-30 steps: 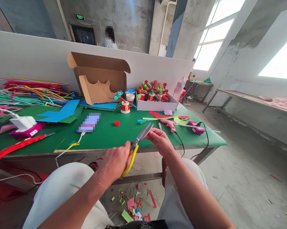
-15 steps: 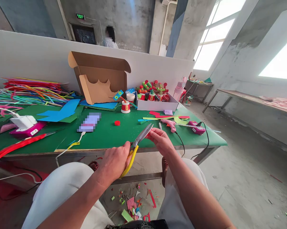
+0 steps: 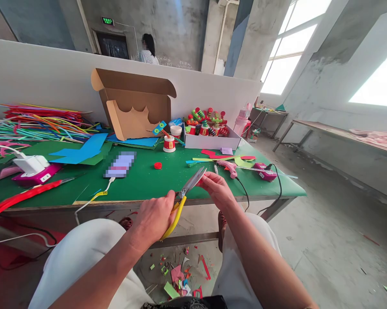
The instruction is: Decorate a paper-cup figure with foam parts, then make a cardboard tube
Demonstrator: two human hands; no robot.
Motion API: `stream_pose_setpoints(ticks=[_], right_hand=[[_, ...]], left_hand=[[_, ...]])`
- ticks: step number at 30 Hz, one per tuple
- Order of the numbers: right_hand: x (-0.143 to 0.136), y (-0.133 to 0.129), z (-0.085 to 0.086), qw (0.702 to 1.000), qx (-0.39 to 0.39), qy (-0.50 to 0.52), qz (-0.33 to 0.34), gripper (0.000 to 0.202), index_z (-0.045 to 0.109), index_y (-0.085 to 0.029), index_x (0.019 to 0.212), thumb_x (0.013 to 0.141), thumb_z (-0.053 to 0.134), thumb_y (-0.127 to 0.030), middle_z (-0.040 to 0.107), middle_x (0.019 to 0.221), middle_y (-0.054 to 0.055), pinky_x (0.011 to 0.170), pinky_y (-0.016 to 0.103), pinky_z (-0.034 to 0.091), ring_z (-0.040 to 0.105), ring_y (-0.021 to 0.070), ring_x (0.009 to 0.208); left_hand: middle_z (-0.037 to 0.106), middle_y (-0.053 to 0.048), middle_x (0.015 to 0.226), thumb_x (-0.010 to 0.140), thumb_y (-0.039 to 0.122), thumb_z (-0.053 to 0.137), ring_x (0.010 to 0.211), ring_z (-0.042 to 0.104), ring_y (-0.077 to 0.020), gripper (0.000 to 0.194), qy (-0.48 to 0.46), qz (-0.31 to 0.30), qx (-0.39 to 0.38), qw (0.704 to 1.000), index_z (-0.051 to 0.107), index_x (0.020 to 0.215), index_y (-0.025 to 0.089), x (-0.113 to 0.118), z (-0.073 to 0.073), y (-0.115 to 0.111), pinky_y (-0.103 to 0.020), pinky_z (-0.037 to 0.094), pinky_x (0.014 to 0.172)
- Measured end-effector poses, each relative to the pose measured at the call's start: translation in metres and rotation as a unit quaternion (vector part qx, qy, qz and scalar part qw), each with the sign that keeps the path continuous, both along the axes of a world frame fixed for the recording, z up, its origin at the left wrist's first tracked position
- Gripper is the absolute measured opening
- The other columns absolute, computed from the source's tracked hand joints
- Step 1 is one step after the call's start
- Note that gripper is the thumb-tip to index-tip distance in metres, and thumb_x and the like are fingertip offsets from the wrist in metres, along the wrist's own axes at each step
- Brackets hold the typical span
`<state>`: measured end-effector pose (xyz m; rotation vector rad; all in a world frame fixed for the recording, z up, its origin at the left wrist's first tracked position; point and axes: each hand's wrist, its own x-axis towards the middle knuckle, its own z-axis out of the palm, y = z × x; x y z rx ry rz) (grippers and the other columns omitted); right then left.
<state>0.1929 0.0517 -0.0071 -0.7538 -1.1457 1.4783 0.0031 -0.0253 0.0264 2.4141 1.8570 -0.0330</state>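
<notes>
My left hand (image 3: 156, 219) is closed around the yellow handles of a pair of scissors (image 3: 177, 221). Their metal blades point up and to the right, slightly apart, above the table's front edge. At the blade tips, my right hand (image 3: 217, 189) pinches a small piece that looks red; fingers and blades hide most of it. Beyond the hands, a red disc-like piece (image 3: 158, 165) lies on the green tabletop (image 3: 142, 184). Behind it stands a red and white paper cup figure (image 3: 169, 143) with coiled arms and a blue top with green eyes.
Paper strips and a pink glue gun (image 3: 228, 167) lie on the right, near a purple power socket (image 3: 264, 172). A white box (image 3: 213, 142) holds several cup figures beside a cardboard box (image 3: 138, 92). Pipe cleaners (image 3: 42, 124), a phone (image 3: 121, 164) and a red-handled tool (image 3: 29, 195) are left.
Both hands and the scissors keep nearly the same position. The view has shifted very slightly, and the person beyond the partition has turned the head a little.
</notes>
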Motion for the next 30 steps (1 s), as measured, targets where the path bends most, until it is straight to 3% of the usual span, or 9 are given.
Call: stream_pose_setpoints(ticks=[21, 30], right_hand=[[-0.0008, 0.0011, -0.0014, 1.000, -0.001, 0.006, 0.003, 0.026, 0.075, -0.023, 0.073, 0.063, 0.085, -0.044, 0.071, 0.073, -0.001, 0.083, 0.032, 0.050, 0.064, 0.0144, 0.072], [-0.0012, 0.0009, -0.0012, 1.000, -0.003, 0.007, 0.003, 0.025, 0.075, -0.022, 0.071, 0.063, 0.085, -0.044, 0.071, 0.073, -0.001, 0.081, 0.031, 0.050, 0.064, 0.0138, 0.071]], left_hand=[[0.074, -0.012, 0.083, 0.089, 0.017, 0.036, 0.081, 0.072, -0.0362, 0.019, 0.002, -0.014, 0.025, 1.000, 0.050, 0.100, 0.018, -0.0014, -0.0078, 0.0009, -0.040, 0.052, 0.064], [0.074, -0.013, 0.082, 0.090, 0.018, 0.036, 0.082, 0.072, -0.0356, 0.019, 0.006, -0.011, 0.018, 1.000, 0.051, 0.102, 0.018, -0.0004, -0.0048, 0.0003, -0.039, 0.052, 0.064]])
